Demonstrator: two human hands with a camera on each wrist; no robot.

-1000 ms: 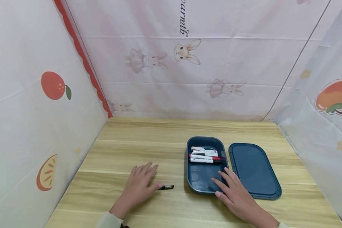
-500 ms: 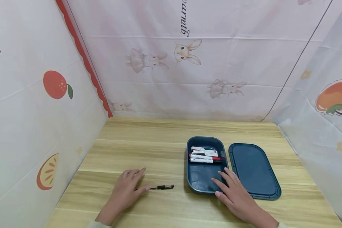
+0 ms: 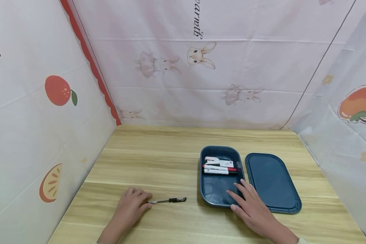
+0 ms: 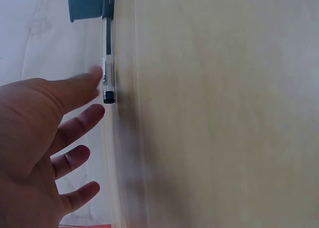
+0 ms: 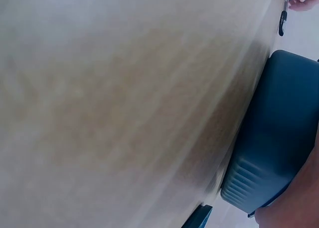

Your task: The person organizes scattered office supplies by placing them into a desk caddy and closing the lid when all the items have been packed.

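A clear pen with a black cap (image 3: 177, 200) lies on the table, left of the dark blue box. My left hand (image 3: 128, 206) is at its far-left end, thumb tip at or beside the barrel. In the left wrist view, the fingers are bent and spread beside the pen (image 4: 108, 48), not closed around it. My right hand (image 3: 253, 211) rests at the near right corner of the box (image 3: 202, 189), its fingers stretched over the rim. Inside the box lie a red-capped marker (image 3: 215, 167), a black-capped marker (image 3: 215, 171), a pink-and-white stapler (image 3: 211, 160) and a small white box (image 3: 226, 164).
The box's blue lid (image 3: 272, 181) lies flat on the wooden table (image 3: 152, 152), right of the box. Printed cloth walls (image 3: 183, 78) stand along the back and both sides.
My left hand has drawn back to the left along the pen, uncovering most of it, and its fingers have bent more. The pen, the box and my right hand have stayed in place.
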